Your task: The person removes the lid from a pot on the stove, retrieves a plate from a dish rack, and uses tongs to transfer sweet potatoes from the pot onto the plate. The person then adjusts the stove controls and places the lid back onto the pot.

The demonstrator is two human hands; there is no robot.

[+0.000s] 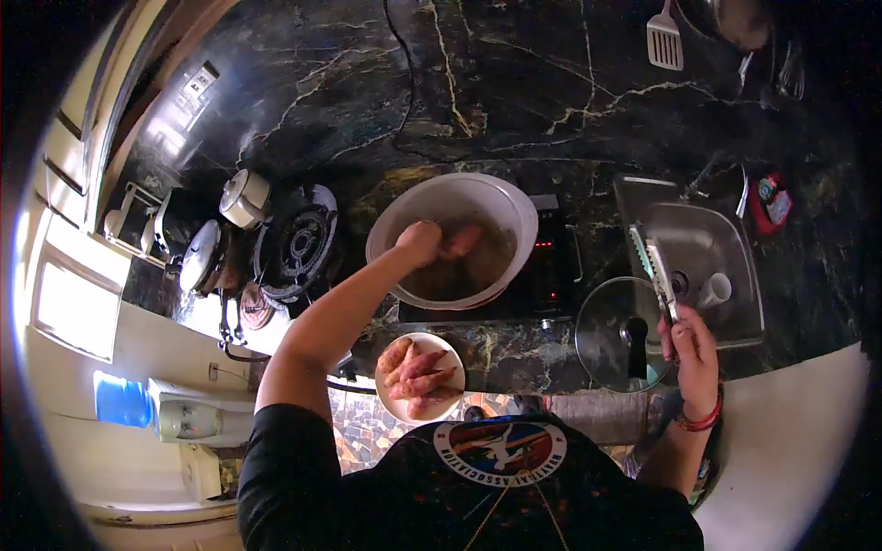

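My left hand [420,242] reaches into a large white pot [386,213], its fingers closed at a reddish sweet potato [462,241] over brownish liquid. In my right hand [689,338] are metal tongs [662,278] with pale green and whitish tips, pointing up beside the sink. A round glass lid [597,335] with a black handle lies just left of that hand. Near the counter's front edge, below the pot, a white plate [457,401] holds several reddish sweet potatoes [424,372].
The pot stands on a black cooktop [551,275] with red lights. A steel sink [749,317] with a white cup [714,290] is at the right. Further left are a gas burner [302,242], a small pot [245,199] and a lidded pan [200,257]. A spatula [664,41] hangs above.
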